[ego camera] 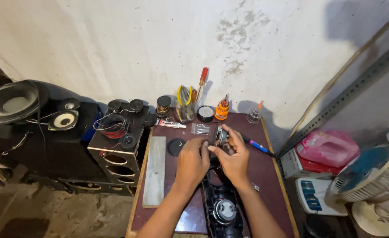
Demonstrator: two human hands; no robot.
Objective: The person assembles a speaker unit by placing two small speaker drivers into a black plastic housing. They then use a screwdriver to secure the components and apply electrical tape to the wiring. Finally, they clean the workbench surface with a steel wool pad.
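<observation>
We had both hands at frame centre, over the brown table (pixel 269 176). Left hand (pixel 191 161) was curled, fingertips on a small dark part (pixel 219 135). Right hand (pixel 234 156) was curled too, pinching the same part from the other side. Part sat just above the fingertips, centre frame, at the top end of a long black housing (pixel 223 207). We couldn't tell what the part was; too small and half covered.

Housing ran from the hands down to the bottom edge, a round speaker (pixel 225 210) set in it lower centre.

Left of the hands: a black round cap (pixel 175 146), then a grey plank (pixel 155 169) along the table's left edge. Above the hands: a bag of screws (pixel 200 128), a glue tube (pixel 170 124), a jar with yellow pliers (pixel 184 103), a red screwdriver (pixel 202 79), an orange bit set (pixel 221 109), a small bottle (pixel 254 114). A pen (pixel 258 145) lay right of the hands.

Left of the table: a speaker box (pixel 115 154) with red wire on top. Far upper left: a big woofer (pixel 9 101). Lower right: a fan (pixel 371 172) and a pink bag (pixel 326 147).
</observation>
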